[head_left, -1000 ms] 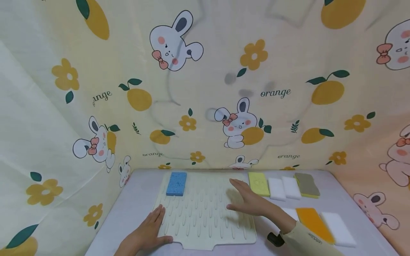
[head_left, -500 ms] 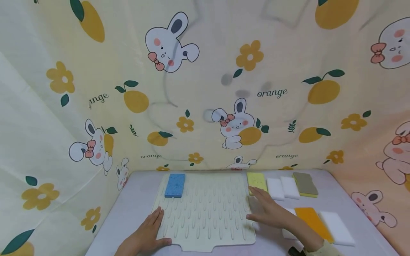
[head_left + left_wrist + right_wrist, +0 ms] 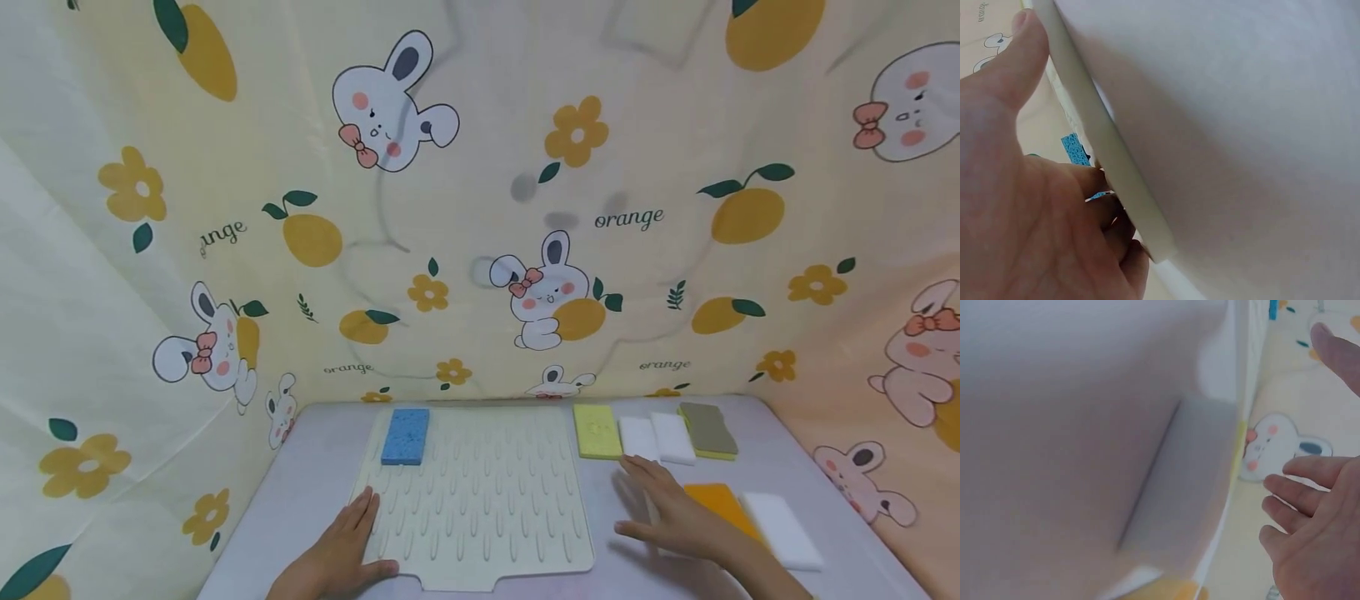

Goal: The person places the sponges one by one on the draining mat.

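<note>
cream ridged rectangular mat (image 3: pixel 472 500) lies on the pale surface (image 3: pixel 315 467), blue rectangular sponge (image 3: pixel 406 437) at its far-left corner; left hand (image 3: pixel 341 542) rests straight-fingered on its edge, right hand (image 3: pixel 671 514) hovers empty; uneven left-hand pressure might skew it

The hands (image 3: pixel 339 540) are bare, with short-nailed thumbs (image 3: pixel 1025 47) and a creased left palm (image 3: pixel 1047 240); the right forearm (image 3: pixel 753 562) is bare too.

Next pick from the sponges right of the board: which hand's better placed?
Right, most likely. The right hand is open, holds nothing, and is close to the orange sponge. The left hand is at the board's left edge, across from those sponges.
</note>
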### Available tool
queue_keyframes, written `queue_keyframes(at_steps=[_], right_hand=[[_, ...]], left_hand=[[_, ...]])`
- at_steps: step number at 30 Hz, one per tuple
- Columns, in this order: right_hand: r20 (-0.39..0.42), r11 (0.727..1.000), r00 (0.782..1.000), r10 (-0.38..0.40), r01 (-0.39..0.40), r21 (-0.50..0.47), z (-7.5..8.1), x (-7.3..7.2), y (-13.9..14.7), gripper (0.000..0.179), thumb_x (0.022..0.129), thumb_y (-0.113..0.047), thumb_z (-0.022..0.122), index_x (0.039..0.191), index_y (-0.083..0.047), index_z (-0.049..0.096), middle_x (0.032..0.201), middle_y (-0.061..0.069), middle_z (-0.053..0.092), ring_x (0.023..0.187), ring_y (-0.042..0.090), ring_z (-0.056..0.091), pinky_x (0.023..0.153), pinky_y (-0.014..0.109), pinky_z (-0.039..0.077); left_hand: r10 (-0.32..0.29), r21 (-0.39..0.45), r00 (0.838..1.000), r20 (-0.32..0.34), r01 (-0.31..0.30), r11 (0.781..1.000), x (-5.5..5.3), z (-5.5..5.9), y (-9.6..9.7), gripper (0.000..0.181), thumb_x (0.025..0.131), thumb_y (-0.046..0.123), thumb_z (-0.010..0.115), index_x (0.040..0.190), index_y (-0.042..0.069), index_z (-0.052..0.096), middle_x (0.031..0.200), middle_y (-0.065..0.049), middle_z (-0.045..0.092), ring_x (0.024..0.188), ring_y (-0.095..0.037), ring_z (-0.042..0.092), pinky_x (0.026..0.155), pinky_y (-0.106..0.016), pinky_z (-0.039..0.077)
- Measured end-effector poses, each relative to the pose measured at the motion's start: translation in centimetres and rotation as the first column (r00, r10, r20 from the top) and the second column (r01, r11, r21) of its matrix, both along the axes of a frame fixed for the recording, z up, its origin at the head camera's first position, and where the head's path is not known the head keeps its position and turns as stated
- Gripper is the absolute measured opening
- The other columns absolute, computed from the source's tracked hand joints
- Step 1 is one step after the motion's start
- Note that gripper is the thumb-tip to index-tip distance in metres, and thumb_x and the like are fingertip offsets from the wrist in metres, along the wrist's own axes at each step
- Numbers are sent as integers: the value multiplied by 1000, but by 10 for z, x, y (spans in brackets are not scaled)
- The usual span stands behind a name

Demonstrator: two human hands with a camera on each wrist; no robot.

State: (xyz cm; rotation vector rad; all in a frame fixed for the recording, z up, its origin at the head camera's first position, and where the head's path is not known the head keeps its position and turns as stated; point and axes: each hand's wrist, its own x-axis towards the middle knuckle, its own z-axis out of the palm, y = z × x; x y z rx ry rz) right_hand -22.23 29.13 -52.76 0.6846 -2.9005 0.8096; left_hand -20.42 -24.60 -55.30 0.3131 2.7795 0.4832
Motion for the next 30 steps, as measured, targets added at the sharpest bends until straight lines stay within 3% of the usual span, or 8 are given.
queue_keyframes(at_steps=[9, 16, 24, 30], right_hand=[[41, 998, 998, -50, 49, 39, -10, 4, 27, 105, 84, -57, 88, 158, 4, 44, 160, 36, 42, 145, 60, 38, 111, 78, 38], [-25, 995, 998, -59, 61, 79, -14, 8, 42, 105, 81, -58, 90, 154, 6, 49, 155, 38, 46, 141, 64, 42, 110, 80, 37], [91, 990, 991, -101, 91, 112, -15, 10, 53, 108, 82, -61, 87, 156, 6, 46, 159, 40, 39, 143, 70, 32, 112, 84, 28], [56, 993, 994, -89, 84, 89, -17, 13, 60, 110, 79, -60, 90, 155, 7, 47, 158, 37, 42, 145, 66, 33, 117, 81, 23]], left_hand=[[2, -4, 1000, -14, -2, 1000, -1, -3, -2, 121, 85, 71, 78, 165, -6, 30, 176, -24, 21, 163, -42, 20, 130, -62, 23], [12, 12, 1000, 2, -12, 1000, 0, -3, -3, 122, 84, 71, 78, 165, -6, 29, 176, -25, 20, 163, -43, 20, 130, -63, 21], [28, 30, 999, 28, -29, 999, 1, 2, -1, 121, 85, 68, 80, 166, -5, 28, 176, -25, 19, 163, -43, 19, 130, -63, 20], [19, 22, 1000, 9, -19, 1000, 2, 3, 1, 120, 85, 67, 81, 166, -6, 29, 176, -25, 20, 163, -43, 20, 130, -62, 21]])
